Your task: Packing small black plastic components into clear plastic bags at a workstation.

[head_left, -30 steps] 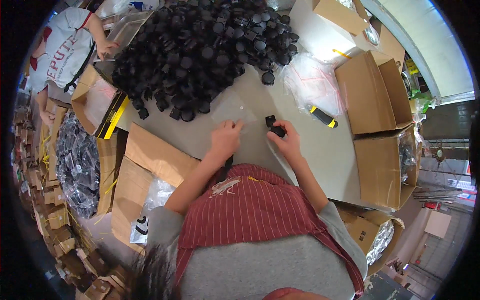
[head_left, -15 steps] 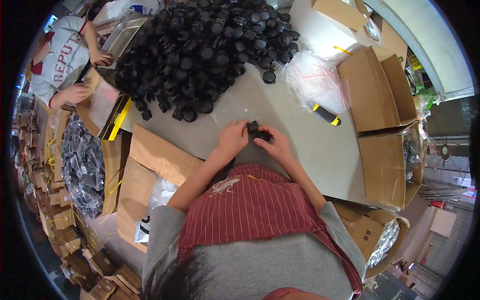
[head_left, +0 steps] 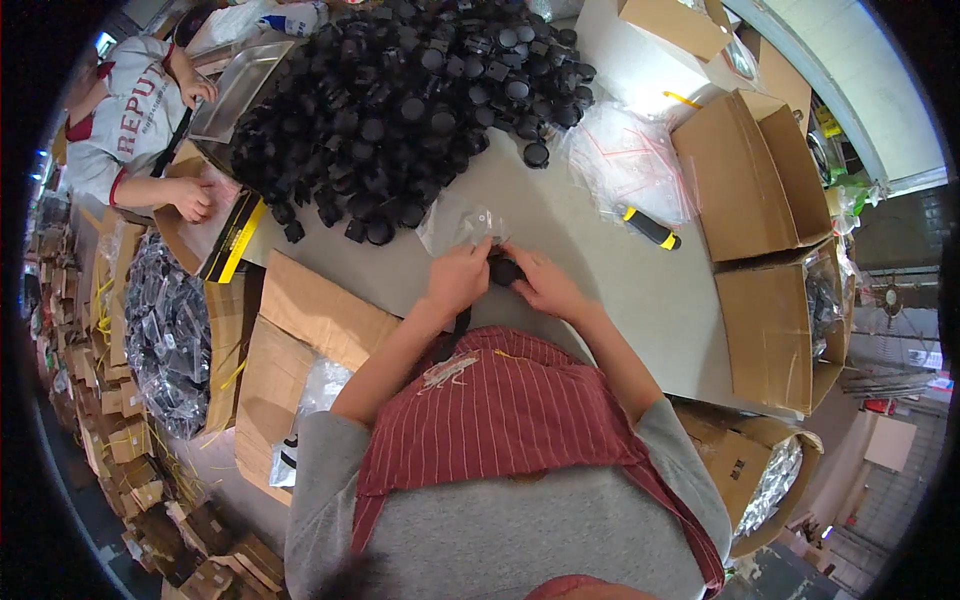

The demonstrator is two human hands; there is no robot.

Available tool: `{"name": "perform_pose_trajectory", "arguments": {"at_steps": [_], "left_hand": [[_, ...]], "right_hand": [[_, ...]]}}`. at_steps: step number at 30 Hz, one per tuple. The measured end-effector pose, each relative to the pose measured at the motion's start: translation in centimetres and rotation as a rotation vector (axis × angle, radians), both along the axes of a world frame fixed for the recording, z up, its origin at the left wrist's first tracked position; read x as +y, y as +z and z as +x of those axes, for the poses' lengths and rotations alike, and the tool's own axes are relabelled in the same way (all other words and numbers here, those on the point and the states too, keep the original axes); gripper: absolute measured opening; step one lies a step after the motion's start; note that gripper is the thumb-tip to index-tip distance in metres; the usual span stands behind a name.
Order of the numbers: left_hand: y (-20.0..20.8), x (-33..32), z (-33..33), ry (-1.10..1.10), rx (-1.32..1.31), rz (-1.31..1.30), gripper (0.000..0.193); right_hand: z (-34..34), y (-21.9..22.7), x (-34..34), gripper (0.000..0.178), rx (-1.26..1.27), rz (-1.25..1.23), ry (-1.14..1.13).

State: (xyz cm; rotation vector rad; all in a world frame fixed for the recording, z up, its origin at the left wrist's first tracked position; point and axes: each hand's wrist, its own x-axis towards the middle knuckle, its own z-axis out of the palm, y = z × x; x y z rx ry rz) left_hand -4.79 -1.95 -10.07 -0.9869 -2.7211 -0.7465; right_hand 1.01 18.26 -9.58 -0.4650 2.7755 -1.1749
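My left hand [head_left: 460,278] and my right hand [head_left: 545,282] meet over the near part of the table, their fingertips closed and almost touching. Between them sits a small black part with a round cap [head_left: 505,271], held against my right fingers. A small clear plastic bag [head_left: 458,222] stands out beyond my left fingertips, its near edge pinched there. Fingers hide exactly how bag and part meet. Ahead lies a large heap of similar black parts [head_left: 400,110], one of them [head_left: 536,155] loose at its right edge.
A yellow-and-black cutter [head_left: 652,228] lies by a pile of clear bags [head_left: 630,160]. Open cardboard boxes [head_left: 745,180] line the right. At left, a box of bagged parts [head_left: 170,335] stands near a co-worker [head_left: 140,110] beside a metal tray [head_left: 235,95].
My hands have drawn together around the black part. The clear bag has risen from the table to my left fingertips. The co-worker's hands have shifted between the tray and the box.
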Motion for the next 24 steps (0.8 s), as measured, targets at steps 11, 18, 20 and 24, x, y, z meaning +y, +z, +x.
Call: {"name": "perform_pose_trajectory", "arguments": {"at_steps": [11,18,20,24], "left_hand": [[-0.9,-0.8,0.3,0.220,-0.048,-0.057,0.027],[1.0,-0.2,0.9,0.214,-0.030,0.071,0.016],[1.6,0.1,0.9,0.177,0.044,0.156,0.014],[1.1,0.0,1.3,0.154,-0.006,0.135,0.013]], "right_hand": [[-1.3,-0.3,-1.2,0.050,-0.061,-0.009,-0.228],[-0.6,-0.4,-2.6,0.040,-0.004,-0.006,-0.360],[-0.6,-0.8,-2.6,0.040,-0.020,-0.078,-0.387],[-0.6,-0.2,-3.0,0.037,-0.056,-0.050,-0.408]]}}
